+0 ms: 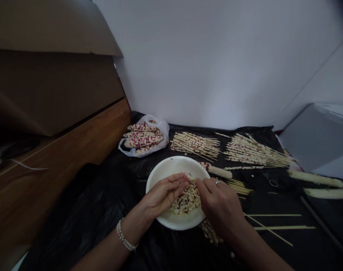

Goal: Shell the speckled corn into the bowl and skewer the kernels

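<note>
A white bowl (157,174) of loose cream and dark red corn kernels (185,203) sits in front of me. Over it, my left hand (164,192) is turned palm up, its fingertips and thumb closing around a pale corn kernel (189,177). My right hand (216,195) is closed, fingertips close to those of the left. A thin bamboo skewer (269,229) runs out from under my right wrist, in line with the pinching fingers; its near end is hidden by the hand. More kernels (211,233) lie below the bowl, partly behind my right forearm.
A plastic bag (163,128) holds several speckled corn cobs (143,142). Two piles of kernel-threaded skewers (191,143) (247,150) lie behind the bowl. A partly stripped cob (220,172), bare skewers (239,186) and pale cobs (315,178) rest rightward on black plastic sheeting (103,210).
</note>
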`<action>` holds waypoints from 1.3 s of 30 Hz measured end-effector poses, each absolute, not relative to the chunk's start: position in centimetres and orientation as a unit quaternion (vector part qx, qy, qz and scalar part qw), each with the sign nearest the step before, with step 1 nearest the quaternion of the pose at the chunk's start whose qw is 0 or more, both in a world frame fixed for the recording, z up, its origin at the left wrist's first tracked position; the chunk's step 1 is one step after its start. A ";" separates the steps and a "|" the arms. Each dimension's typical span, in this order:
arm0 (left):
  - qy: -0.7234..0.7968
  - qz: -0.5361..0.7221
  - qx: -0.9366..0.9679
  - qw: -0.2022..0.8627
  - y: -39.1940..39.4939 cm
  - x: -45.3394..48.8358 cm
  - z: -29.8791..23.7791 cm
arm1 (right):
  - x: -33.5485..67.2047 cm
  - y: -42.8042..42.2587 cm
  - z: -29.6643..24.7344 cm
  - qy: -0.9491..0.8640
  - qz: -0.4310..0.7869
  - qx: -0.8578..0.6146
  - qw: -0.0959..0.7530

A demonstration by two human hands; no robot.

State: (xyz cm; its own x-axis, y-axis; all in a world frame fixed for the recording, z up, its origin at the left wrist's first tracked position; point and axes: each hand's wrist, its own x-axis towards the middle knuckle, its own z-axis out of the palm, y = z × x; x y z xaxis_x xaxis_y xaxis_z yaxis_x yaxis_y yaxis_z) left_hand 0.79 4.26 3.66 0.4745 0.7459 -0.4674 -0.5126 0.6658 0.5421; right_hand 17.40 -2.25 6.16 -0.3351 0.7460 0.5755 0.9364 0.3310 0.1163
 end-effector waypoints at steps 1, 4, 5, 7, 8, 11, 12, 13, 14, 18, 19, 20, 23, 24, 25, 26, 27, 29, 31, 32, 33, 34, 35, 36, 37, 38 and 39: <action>0.352 0.376 0.163 0.842 4.2 0.8 3.8 | 17.4 -2.2 6.1 -0.786 -0.221 -0.535 0.217; 0.348 0.388 0.149 0.840 4.2 0.9 4.1 | 17.4 -2.2 6.1 -0.787 -0.218 -0.535 0.220; 0.350 0.389 0.144 0.840 4.2 0.9 4.1 | 17.4 -2.2 6.1 -0.788 -0.216 -0.533 0.220; 0.360 0.395 0.136 0.834 4.2 0.9 4.1 | 17.4 -2.2 6.1 -0.790 -0.212 -0.530 0.221; 0.366 0.397 0.133 0.831 4.2 0.9 4.0 | 17.4 -2.2 6.1 -0.791 -0.210 -0.530 0.221; 0.371 0.398 0.131 0.829 4.5 0.7 3.9 | 17.3 -2.4 6.1 -0.793 -0.208 -0.529 0.219; 0.371 0.398 0.132 0.828 4.6 0.7 3.8 | 17.2 -2.4 6.1 -0.794 -0.209 -0.528 0.218; 0.372 0.399 0.132 0.827 4.7 0.6 3.8 | 17.2 -2.4 6.1 -0.795 -0.208 -0.526 0.218; 0.373 0.401 0.132 0.826 4.7 0.6 3.8 | 17.2 -2.4 6.0 -0.795 -0.209 -0.525 0.219; 0.376 0.418 0.128 0.817 4.8 0.7 3.8 | 17.1 -2.3 6.0 -0.795 -0.213 -0.523 0.221; 0.376 0.422 0.127 0.816 4.8 0.7 3.8 | 17.2 -2.2 6.0 -0.796 -0.213 -0.522 0.220; 0.375 0.425 0.126 0.814 4.8 0.8 3.8 | 17.2 -2.2 6.0 -0.796 -0.212 -0.522 0.219; 0.372 0.428 0.131 0.813 4.8 0.8 3.7 | 17.2 -2.2 6.0 -0.796 -0.208 -0.525 0.217; 0.372 0.429 0.133 0.813 4.8 0.8 3.7 | 17.2 -2.2 6.0 -0.796 -0.207 -0.526 0.217; 0.371 0.430 0.135 0.812 4.8 0.8 3.7 | 17.2 -2.2 5.9 -0.795 -0.206 -0.527 0.217; 0.371 0.430 0.138 0.811 4.8 0.8 3.7 | 17.2 -2.2 5.9 -0.796 -0.206 -0.527 0.216; 0.372 0.429 0.140 0.811 4.8 0.8 3.7 | 17.2 -2.2 5.8 -0.796 -0.206 -0.527 0.216; 0.376 0.427 0.143 0.810 4.8 0.8 3.6 | 17.1 -2.3 5.8 -0.795 -0.209 -0.527 0.217; 0.378 0.427 0.140 0.809 4.8 0.7 3.6 | 17.1 -2.2 5.7 -0.793 -0.210 -0.528 0.217; 0.378 0.428 0.137 0.809 4.7 0.7 3.6 | 17.1 -2.2 5.7 -0.793 -0.211 -0.529 0.217; 0.377 0.428 0.133 0.811 4.7 0.7 3.6 | 17.1 -2.2 5.8 -0.793 -0.211 -0.529 0.216; 0.375 0.428 0.129 0.812 4.7 0.7 3.6 | 17.1 -2.2 5.8 -0.793 -0.212 -0.529 0.213; 0.373 0.427 0.127 0.814 4.7 0.8 3.6 | 17.2 -2.2 5.8 -0.793 -0.215 -0.529 0.212; 0.373 0.428 0.124 0.814 4.8 0.8 3.6 | 17.2 -2.2 5.9 -0.792 -0.217 -0.530 0.210; 0.373 0.430 0.121 0.813 4.8 0.8 3.6 | 17.2 -2.2 5.9 -0.791 -0.219 -0.531 0.208; 0.372 0.430 0.118 0.814 4.8 0.8 3.7 | 17.2 -2.2 5.9 -0.791 -0.221 -0.532 0.207; 0.371 0.432 0.116 0.814 4.8 0.8 3.7 | 17.2 -2.2 5.9 -0.791 -0.223 -0.531 0.207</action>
State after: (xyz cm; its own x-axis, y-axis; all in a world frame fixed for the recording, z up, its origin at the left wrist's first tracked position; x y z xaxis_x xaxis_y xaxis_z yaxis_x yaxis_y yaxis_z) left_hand 0.81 4.79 3.69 0.3510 0.7888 -0.5046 -0.6170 0.6002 0.5090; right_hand 17.18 -2.21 5.91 -0.3498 0.7480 0.5640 0.9325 0.3356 0.1333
